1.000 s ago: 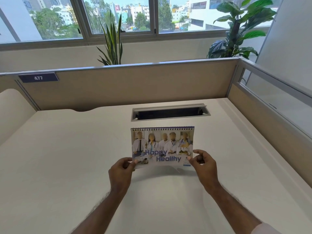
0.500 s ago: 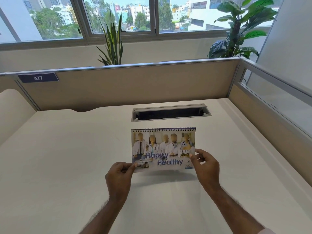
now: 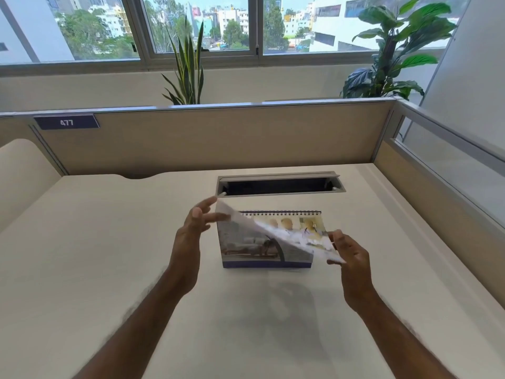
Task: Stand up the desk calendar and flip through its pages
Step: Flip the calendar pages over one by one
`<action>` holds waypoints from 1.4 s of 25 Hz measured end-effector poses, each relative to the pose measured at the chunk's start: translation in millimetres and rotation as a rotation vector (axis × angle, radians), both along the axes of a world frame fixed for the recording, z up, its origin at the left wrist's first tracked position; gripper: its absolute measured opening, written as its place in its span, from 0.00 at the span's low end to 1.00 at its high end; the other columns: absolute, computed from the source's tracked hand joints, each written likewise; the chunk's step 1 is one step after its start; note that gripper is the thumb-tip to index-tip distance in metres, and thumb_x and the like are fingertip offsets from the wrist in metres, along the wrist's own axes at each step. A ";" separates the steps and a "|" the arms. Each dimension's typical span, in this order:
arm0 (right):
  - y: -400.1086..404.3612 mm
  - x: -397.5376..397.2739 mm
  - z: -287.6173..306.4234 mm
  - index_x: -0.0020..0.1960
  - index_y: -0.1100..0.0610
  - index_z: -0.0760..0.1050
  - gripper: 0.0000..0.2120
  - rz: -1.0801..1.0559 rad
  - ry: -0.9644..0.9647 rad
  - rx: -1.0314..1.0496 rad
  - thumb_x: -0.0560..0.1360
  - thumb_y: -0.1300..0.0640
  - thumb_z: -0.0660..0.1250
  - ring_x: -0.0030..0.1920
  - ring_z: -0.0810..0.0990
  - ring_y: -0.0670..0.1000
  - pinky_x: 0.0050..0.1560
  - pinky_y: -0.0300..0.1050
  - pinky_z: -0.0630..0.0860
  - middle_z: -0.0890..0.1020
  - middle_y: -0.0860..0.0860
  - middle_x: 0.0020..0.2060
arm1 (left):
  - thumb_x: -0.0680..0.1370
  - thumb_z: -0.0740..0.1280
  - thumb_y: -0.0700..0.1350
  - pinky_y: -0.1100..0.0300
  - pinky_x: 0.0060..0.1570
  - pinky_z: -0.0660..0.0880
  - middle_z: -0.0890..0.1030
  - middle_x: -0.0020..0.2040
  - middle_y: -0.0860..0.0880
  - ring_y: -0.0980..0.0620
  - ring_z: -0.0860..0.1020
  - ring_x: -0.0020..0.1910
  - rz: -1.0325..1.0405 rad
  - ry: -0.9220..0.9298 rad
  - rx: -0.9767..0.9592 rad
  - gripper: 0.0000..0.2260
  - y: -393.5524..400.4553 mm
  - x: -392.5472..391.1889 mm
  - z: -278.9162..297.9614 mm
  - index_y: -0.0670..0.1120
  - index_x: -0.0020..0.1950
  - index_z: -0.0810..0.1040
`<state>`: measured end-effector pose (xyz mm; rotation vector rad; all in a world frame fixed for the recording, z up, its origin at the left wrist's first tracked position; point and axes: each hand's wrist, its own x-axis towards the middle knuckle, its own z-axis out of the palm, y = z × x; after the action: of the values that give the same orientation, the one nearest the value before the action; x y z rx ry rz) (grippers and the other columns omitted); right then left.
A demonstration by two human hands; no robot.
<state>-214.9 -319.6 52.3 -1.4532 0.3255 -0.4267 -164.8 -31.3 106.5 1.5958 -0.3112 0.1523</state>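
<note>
Calendar [image 3: 254, 248] stands upright on the desk [image 3: 109, 242], just in front of the open cable slot [image 3: 278, 186], its spiral binding along the top edge and its base resting flat, so the standing-up part of the task looks done. The cover sheet [image 3: 287, 236] is mid-turn and blurred: it rises diagonally across the calendar, one corner high at the calendar's left edge, the opposite corner low at its right.

The left hand [image 3: 191, 236] is at that raised corner with fingers [image 3: 203, 209] spread and loosely open; whether they pinch the sheet or only push it up from behind I cannot tell through the blur. The right hand [image 3: 352, 261] has thumb and fingers closed on the sheet's lower corner, probably guiding it so the paper swings evenly around the rings and does not tear.

Neither hand holds the calendar's base, so a hard pull could tip or slide it toward the slot. Carrying the sheet over the binding should finish this first flip, with more pages waiting.
</note>
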 end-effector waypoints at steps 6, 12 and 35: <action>4.2 9.1 20.3 0.47 0.48 0.82 0.17 0.046 -0.017 -0.079 0.77 0.43 0.57 0.45 0.76 0.52 0.42 0.51 0.75 0.84 0.48 0.46 | 0.82 0.59 0.52 0.65 0.46 0.79 0.77 0.62 0.49 0.49 0.77 0.60 0.121 -0.017 0.127 0.13 -11.9 42.9 5.2 0.50 0.59 0.80; 2.6 28.8 9.7 0.58 0.49 0.77 0.10 -0.002 0.023 -0.250 0.78 0.52 0.64 0.48 0.77 0.51 0.41 0.44 0.78 0.81 0.49 0.48 | 0.80 0.64 0.50 0.67 0.44 0.74 0.75 0.63 0.50 0.50 0.78 0.57 0.296 -0.054 0.307 0.14 -3.3 64.2 -30.0 0.48 0.64 0.78; 5.6 6.5 -53.1 0.37 0.51 0.80 0.08 -0.130 0.096 -0.299 0.71 0.62 0.73 0.36 0.78 0.53 0.41 0.48 0.77 0.84 0.50 0.34 | 0.74 0.74 0.48 0.64 0.33 0.70 0.80 0.28 0.52 0.60 0.74 0.27 0.259 0.372 0.140 0.11 5.4 8.1 -113.7 0.47 0.33 0.81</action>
<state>-208.4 -314.0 -0.8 -1.7540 0.4491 -0.5277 -156.6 -25.9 -7.2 1.7617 0.1777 0.0295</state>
